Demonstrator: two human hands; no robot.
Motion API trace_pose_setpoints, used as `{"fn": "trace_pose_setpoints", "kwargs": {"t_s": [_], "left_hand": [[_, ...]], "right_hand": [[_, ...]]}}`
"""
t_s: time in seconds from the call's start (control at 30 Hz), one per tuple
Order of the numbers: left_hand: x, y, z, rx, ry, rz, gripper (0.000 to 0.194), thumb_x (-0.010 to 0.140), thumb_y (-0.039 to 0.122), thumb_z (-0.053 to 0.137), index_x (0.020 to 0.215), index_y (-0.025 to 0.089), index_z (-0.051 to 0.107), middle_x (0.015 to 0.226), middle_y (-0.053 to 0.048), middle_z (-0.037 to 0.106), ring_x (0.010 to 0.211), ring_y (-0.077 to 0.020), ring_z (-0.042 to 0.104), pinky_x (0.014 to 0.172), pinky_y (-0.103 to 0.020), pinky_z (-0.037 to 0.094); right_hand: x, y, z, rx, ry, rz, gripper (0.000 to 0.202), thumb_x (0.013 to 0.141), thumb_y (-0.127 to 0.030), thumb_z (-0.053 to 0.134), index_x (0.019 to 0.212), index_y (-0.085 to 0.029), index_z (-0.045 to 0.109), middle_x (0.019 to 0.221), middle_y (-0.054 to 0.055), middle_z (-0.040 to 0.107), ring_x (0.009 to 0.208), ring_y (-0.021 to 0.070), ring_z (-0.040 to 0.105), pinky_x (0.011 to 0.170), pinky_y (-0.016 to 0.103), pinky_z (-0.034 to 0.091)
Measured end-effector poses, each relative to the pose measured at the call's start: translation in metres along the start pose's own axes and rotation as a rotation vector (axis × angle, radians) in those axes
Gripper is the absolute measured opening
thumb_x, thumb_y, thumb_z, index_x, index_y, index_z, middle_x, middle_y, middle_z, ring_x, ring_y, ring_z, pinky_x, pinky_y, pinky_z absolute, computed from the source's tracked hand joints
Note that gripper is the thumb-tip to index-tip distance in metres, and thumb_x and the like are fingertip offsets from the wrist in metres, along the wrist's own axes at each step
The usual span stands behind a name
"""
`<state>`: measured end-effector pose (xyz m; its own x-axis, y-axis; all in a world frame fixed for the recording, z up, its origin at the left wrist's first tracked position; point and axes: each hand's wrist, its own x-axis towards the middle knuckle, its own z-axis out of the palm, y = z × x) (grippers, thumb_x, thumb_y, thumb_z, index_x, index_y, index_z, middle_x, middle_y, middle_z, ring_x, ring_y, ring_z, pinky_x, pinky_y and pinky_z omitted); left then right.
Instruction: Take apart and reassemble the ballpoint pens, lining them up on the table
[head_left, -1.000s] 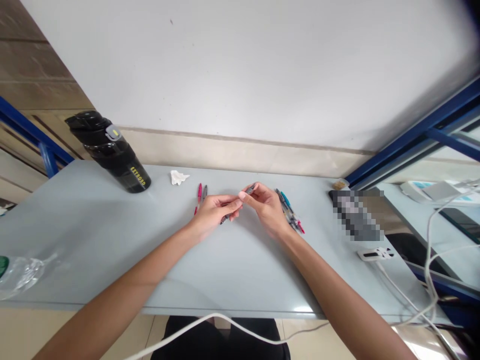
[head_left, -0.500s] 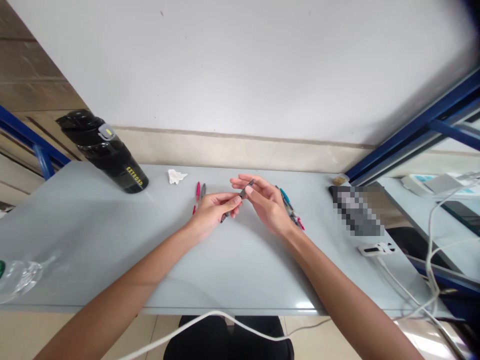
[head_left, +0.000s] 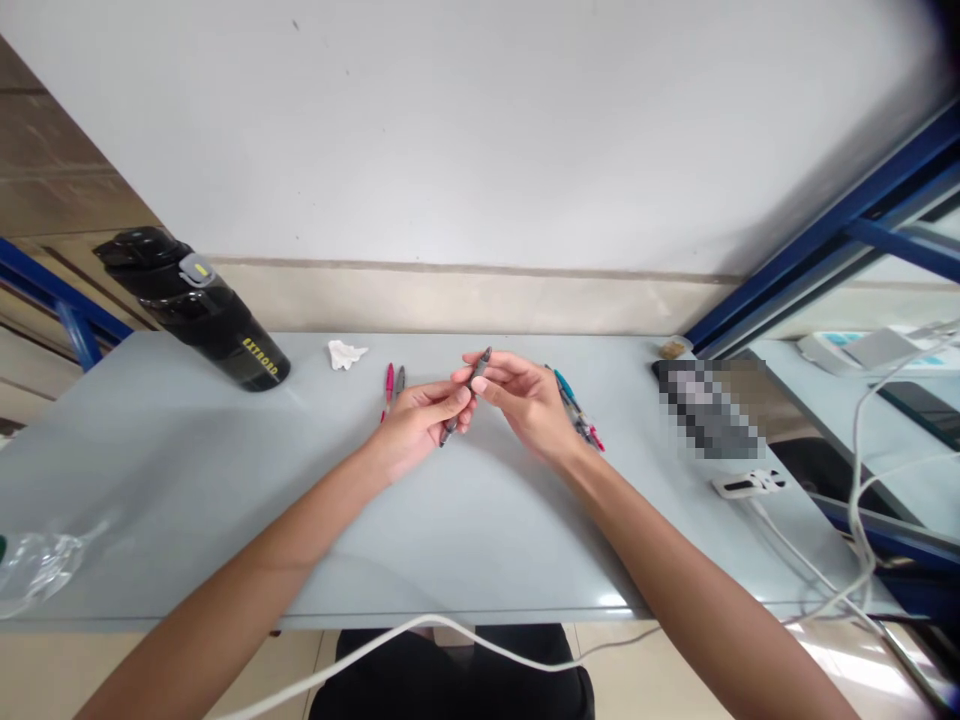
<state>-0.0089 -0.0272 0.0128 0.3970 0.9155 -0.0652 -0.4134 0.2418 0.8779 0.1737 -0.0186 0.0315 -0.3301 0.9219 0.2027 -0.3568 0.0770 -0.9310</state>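
A dark grey pen [head_left: 484,362] is held at a slant between both hands above the middle of the table. My left hand [head_left: 420,420] pinches its lower part with thumb and fingers. With thumb and fingertips my right hand [head_left: 529,405] grips it higher up, near the upper end. To the left of my left hand lie a pink pen [head_left: 389,380] and a grey pen [head_left: 400,378], both partly covered by that hand. Several pens, among them a teal pen [head_left: 563,384], lie beside my right hand, partly hidden behind it.
A black bottle [head_left: 217,325] stands at the table's back left, near a crumpled tissue [head_left: 345,354]. At the left edge lies a clear plastic bottle [head_left: 41,570]. A blurred-out dark object [head_left: 709,410] and a white device [head_left: 748,484] lie right. A white cable [head_left: 420,622] crosses in front.
The pen has turned to a steeper slant between my hands. My right hand has shifted slightly left and its fingers have closed more around the pen. The whole view has shifted a little.
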Motion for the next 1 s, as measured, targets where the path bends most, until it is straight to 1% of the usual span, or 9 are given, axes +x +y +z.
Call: {"fn": "trace_pose_setpoints", "kwargs": {"t_s": [0.1,0.23,0.3,0.47,0.53,0.67,0.8,0.87,1.0], "left_hand": [[-0.0017,-0.0009,0.0012,0.069,-0.04,-0.01,0.025,0.086,0.038,0.091,0.088,0.015,0.082,0.08,-0.003,0.061,0.077,-0.014,0.056,0.074,-0.03,0.044],[-0.0024,-0.0017,0.0008,0.031,-0.035,-0.006,0.025,0.087,0.039,0.09,0.092,0.015,0.083,0.089,-0.005,0.064,0.08,-0.0142,0.056,0.075,-0.031,0.045],[-0.002,-0.0012,-0.0009,0.016,-0.027,0.003,0.025,0.087,0.038,0.09,0.095,0.015,0.083,0.09,-0.005,0.064,0.079,-0.0134,0.056,0.074,-0.03,0.045],[-0.0019,-0.0029,-0.0024,0.058,-0.065,0.01,0.021,0.088,0.035,0.09,0.089,0.016,0.082,0.08,-0.003,0.06,0.075,-0.0135,0.055,0.072,-0.03,0.043],[-0.0019,-0.0037,-0.0011,0.053,-0.072,0.01,0.022,0.088,0.036,0.09,0.086,0.015,0.082,0.08,-0.003,0.06,0.076,-0.0139,0.056,0.072,-0.03,0.043],[-0.0017,-0.0015,0.0003,-0.006,-0.043,0.011,0.023,0.086,0.036,0.091,0.088,0.014,0.083,0.087,-0.005,0.064,0.077,-0.0135,0.057,0.071,-0.03,0.045],[-0.0029,0.0005,-0.0008,0.01,-0.057,0.001,0.02,0.085,0.034,0.092,0.088,0.015,0.084,0.083,-0.005,0.064,0.075,-0.014,0.058,0.071,-0.031,0.045],[-0.0036,-0.0005,-0.0012,0.037,-0.074,-0.004,0.02,0.088,0.035,0.09,0.089,0.015,0.085,0.086,-0.006,0.067,0.075,-0.0142,0.06,0.072,-0.031,0.046],[-0.0034,-0.0031,-0.0014,0.048,-0.077,-0.017,0.023,0.091,0.038,0.087,0.09,0.015,0.086,0.092,-0.009,0.071,0.076,-0.0141,0.061,0.071,-0.03,0.047]], "right_hand": [[0.0006,0.0023,-0.0002,-0.066,0.124,-0.025,0.039,0.071,-0.047,0.101,0.081,-0.024,0.072,0.099,0.002,0.076,0.069,0.0177,0.068,0.063,0.038,0.063],[-0.0005,-0.0015,-0.0023,-0.049,0.019,0.03,0.046,0.085,-0.054,0.091,0.121,-0.029,0.079,0.116,0.006,0.079,0.095,0.0255,0.076,0.079,0.043,0.065],[-0.0001,-0.0028,-0.003,-0.009,-0.039,0.036,0.045,0.088,-0.052,0.089,0.126,-0.031,0.078,0.121,0.007,0.079,0.1,0.0269,0.075,0.082,0.045,0.065],[0.0038,0.0041,-0.0056,0.013,0.082,-0.042,0.033,0.072,-0.035,0.102,0.087,-0.025,0.075,0.09,0.001,0.076,0.085,0.0197,0.072,0.072,0.034,0.062],[0.0039,0.0048,-0.0065,0.002,0.062,-0.019,0.036,0.073,-0.035,0.102,0.096,-0.024,0.077,0.092,0.0,0.075,0.077,0.0165,0.069,0.067,0.031,0.061],[0.0014,-0.0001,-0.0054,0.027,-0.11,0.031,0.04,0.093,-0.045,0.086,0.127,-0.026,0.076,0.118,0.006,0.077,0.077,0.0184,0.072,0.071,0.039,0.065],[0.0012,0.0015,-0.0031,0.061,-0.125,-0.03,0.021,0.09,-0.037,0.089,0.102,-0.025,0.076,0.099,0.002,0.078,0.066,0.0181,0.07,0.063,0.04,0.065],[0.002,0.0046,-0.0028,0.077,-0.061,-0.055,0.029,0.083,-0.031,0.095,0.085,-0.024,0.067,0.089,0.0,0.076,0.063,0.017,0.068,0.056,0.035,0.063],[0.0019,0.0052,-0.0029,0.062,-0.01,-0.034,0.034,0.08,-0.031,0.098,0.087,-0.024,0.065,0.086,-0.002,0.072,0.06,0.0142,0.065,0.055,0.033,0.062]]}}
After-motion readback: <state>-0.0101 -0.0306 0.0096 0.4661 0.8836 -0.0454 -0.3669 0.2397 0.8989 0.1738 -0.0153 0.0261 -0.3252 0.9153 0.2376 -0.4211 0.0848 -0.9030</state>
